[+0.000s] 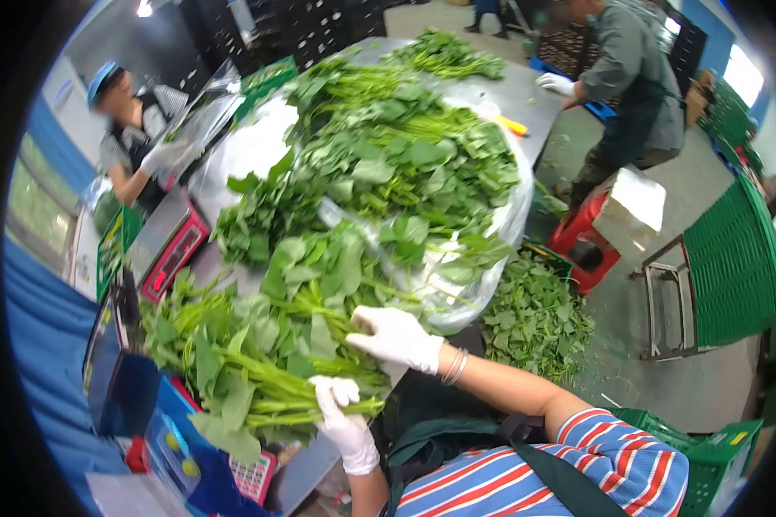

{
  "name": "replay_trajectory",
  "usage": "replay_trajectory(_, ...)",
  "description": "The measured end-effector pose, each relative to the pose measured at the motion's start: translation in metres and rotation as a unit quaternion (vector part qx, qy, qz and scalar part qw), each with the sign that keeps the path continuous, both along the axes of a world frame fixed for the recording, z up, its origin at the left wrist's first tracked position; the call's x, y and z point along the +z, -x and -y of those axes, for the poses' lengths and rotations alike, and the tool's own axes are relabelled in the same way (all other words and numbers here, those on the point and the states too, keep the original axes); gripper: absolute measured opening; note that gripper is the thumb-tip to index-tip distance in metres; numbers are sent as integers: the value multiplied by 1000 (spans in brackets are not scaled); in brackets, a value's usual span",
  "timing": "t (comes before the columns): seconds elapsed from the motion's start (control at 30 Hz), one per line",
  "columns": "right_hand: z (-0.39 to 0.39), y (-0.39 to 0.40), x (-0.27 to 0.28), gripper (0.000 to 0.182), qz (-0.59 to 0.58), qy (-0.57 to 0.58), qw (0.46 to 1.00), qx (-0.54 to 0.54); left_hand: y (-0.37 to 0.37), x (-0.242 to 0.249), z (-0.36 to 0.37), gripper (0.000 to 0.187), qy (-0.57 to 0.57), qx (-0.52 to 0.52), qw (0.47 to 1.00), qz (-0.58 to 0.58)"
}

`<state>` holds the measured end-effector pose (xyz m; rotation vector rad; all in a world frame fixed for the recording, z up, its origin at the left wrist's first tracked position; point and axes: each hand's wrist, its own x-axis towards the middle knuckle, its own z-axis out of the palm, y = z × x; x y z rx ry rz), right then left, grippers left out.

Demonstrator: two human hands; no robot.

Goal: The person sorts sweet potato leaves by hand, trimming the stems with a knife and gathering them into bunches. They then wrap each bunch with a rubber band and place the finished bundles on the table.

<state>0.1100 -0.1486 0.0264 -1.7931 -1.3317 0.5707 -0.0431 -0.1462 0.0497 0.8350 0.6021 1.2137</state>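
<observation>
My left hand (345, 422), in a white glove, is closed round the cut ends of a bunch of leafy greens (276, 388). The long pale-green stems point left, with broad leaves at their far end. My right hand (397, 336), also gloved, is at the edge of the leaves just above, its thumb and fingers apart. Whether it touches a stem is hard to tell. Beyond both hands, a large heap of the same greens (388, 164) covers the metal table (530, 99), partly on a clear plastic sheet (513, 207).
A red-framed scale (177, 250) stands at left, near a co-worker (142, 129) holding a plastic bag. Another person (634, 86) bends at the table's right end. Greens (539, 314) lie low at right, near a red stool (582, 241) and a green crate (733, 267).
</observation>
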Motion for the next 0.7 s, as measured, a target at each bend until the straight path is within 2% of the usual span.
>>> replay_trajectory(0.07,0,-4,2,37,11,6,1000,11,0,-6,-4,10,-23,-17,999,15)
replay_trajectory(0.1,0,-7,8,40,-3,35,999,28,-2,-5,-4,11,-34,-23,999,19)
replay_trajectory(0.23,1,-14,3,44,-91,9,995,42,-7,3,3,13,-56,-13,998,-5)
replay_trajectory(0.37,10,-9,19,28,-6,23,1000,5,-10,7,10,19,-43,-37,998,-17)
replay_trajectory(0.47,3,-7,13,32,-123,-23,990,64,-13,7,14,21,-41,-39,998,-22)
replay_trajectory(0.53,1,-10,14,31,-138,-67,986,64,-14,6,15,16,-38,-35,999,-12)
replay_trajectory(0.6,9,-17,20,27,-368,51,920,122,-13,2,15,16,-9,-29,999,-10)
replay_trajectory(0.67,12,-22,18,23,-408,-8,903,135,-6,20,25,19,53,-24,994,-89)
replay_trajectory(0.7,17,-29,25,23,-425,-42,896,125,-18,34,32,25,57,18,991,-117)
